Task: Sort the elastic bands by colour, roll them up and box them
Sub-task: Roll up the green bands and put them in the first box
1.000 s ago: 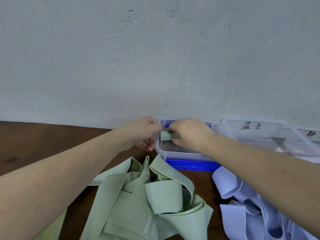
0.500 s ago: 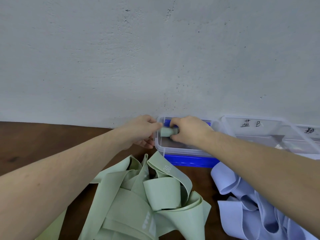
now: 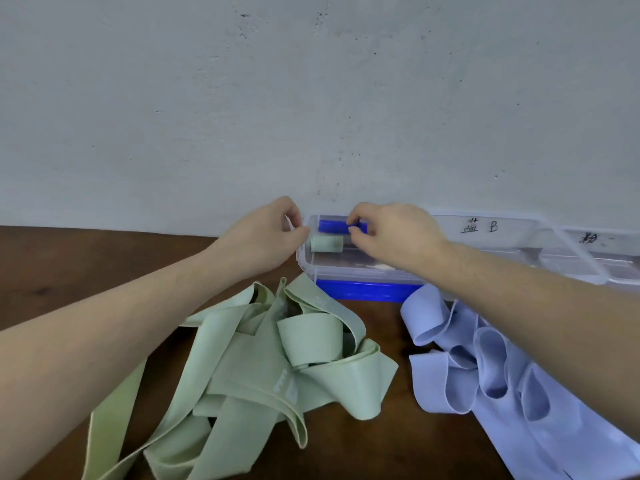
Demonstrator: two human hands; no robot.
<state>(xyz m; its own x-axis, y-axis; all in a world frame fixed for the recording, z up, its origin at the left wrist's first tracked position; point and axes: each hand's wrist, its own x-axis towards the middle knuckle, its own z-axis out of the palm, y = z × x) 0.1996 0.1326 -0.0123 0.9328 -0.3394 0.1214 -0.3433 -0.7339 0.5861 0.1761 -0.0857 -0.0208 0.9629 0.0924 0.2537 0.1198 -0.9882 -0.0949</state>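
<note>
Placing the green roll (image 3: 326, 243) snugly beside the blue roll (image 3: 333, 226) saves space in the box (image 3: 363, 271). Left hand (image 3: 263, 237) curls empty; right hand (image 3: 391, 233) grip seems empty too.

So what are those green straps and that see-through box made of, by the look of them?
The green bands look like matte stretch rubber or elastic fabric: they flop into soft loops with no shine, and which it is I cannot tell. The clear box looks like glossy hard plastic: you can see the rolled green band through its wall, and its rim keeps crisp, straight edges.

2 hands (image 3: 266, 237) (image 3: 394, 233), 1 green roll (image 3: 326, 243), 3 boxes (image 3: 346, 271) (image 3: 485, 244) (image 3: 609, 261).
</note>
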